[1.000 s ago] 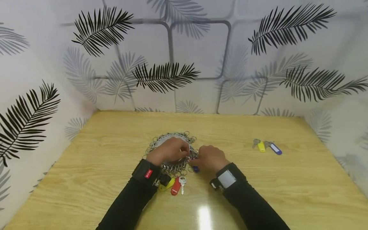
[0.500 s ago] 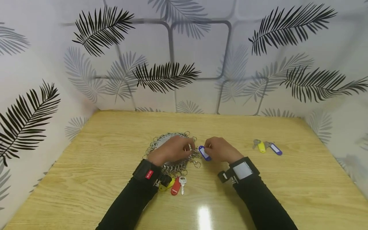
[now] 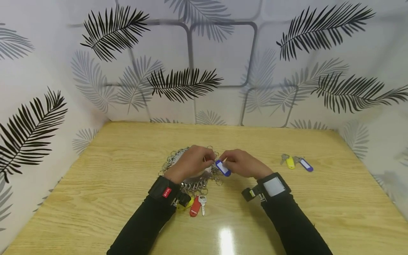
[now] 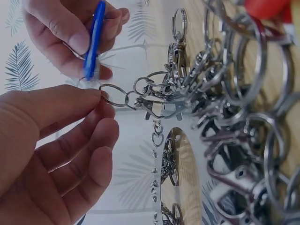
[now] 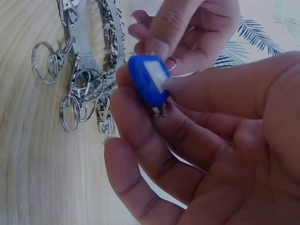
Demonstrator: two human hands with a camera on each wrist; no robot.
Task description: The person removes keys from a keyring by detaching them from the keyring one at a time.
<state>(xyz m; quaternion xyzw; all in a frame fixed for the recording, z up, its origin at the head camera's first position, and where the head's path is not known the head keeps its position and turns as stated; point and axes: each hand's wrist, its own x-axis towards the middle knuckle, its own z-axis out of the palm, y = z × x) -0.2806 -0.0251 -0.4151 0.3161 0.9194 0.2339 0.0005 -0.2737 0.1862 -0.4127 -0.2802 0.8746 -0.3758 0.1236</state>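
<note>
My left hand (image 3: pixel 192 163) pinches a small split ring (image 4: pixel 112 96) between thumb and forefinger. That ring hangs from a clasp on a round metal hanger (image 5: pixel 82 35), whose rim carries many clasps and rings. Just to the right, my right hand (image 3: pixel 243 164) pinches a blue key tag (image 3: pixel 223 168) with a white label, between thumb and fingers. The tag is close beside the ring in the left wrist view; whether they are joined cannot be made out. A bit of metal (image 5: pixel 161 111) shows under the tag.
In front of the hanger lie a red key tag (image 3: pixel 195 207), a silver key (image 3: pixel 202 203) and a yellow tag (image 3: pixel 188 204) partly covered by the left wrist's camera. Farther right on the wooden table (image 3: pixel 255 216) are keys with a yellow tag (image 3: pixel 290 163) and a blue tag (image 3: pixel 306 164).
My right hand drew back right from the hanger with the blue key tag, then came slightly left again, toward the left hand. The left hand rose a little.
</note>
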